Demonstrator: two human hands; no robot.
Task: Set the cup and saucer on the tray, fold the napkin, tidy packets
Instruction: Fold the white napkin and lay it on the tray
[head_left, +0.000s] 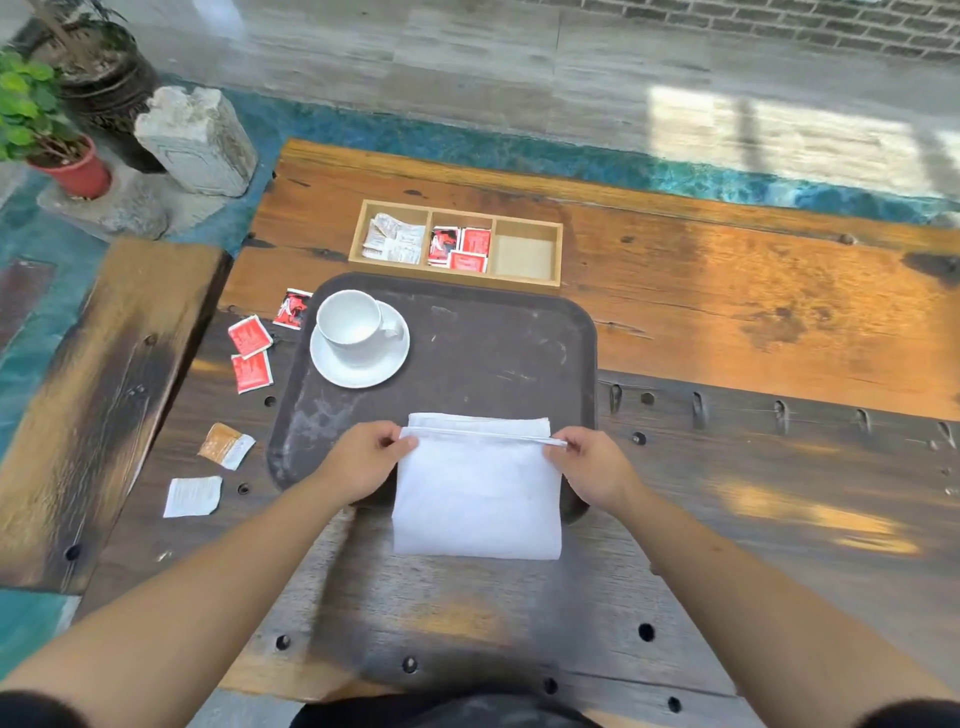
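White napkin (477, 499) and cup (349, 318) — dark-brown tray (498, 338).

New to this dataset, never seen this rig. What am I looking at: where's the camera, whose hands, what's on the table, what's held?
There is no machine here. One wide-angle camera worn on a person's head looks forward and down, so the two bare arms reaching in from the bottom are the wearer's own.

The left hand and right hand each pinch one end of a folded edge of the white napkin, which lies partly on the dark tray and hangs over its near rim.

The cup sits on its saucer at the tray's far-left corner. Behind the tray is a wooden box with three compartments: two hold packets, the right one is empty. Five loose packets lie on the wooden table, left of the tray.
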